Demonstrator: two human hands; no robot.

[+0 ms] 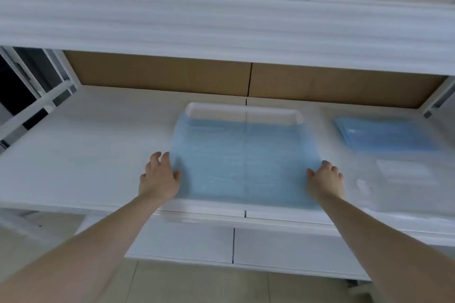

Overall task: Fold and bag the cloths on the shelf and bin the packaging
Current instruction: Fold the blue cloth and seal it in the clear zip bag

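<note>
White shelf [98, 155] with brown cardboard [160, 76] behind it and a second white shelf above. Blue cloth [243, 162] lies spread flat mid-shelf, its far edge over a white tray [242, 109]. Left hand [158, 177] at the cloth's left edge, fingers fairly straight, touching it; right hand [325, 179] at the right edge, fingers loosely bent. Frame blurred, cannot tell if either pinches the fabric. Stack of folded blue cloths [384, 135] sits well apart on the right, clear packaging [403, 172] near it
</note>
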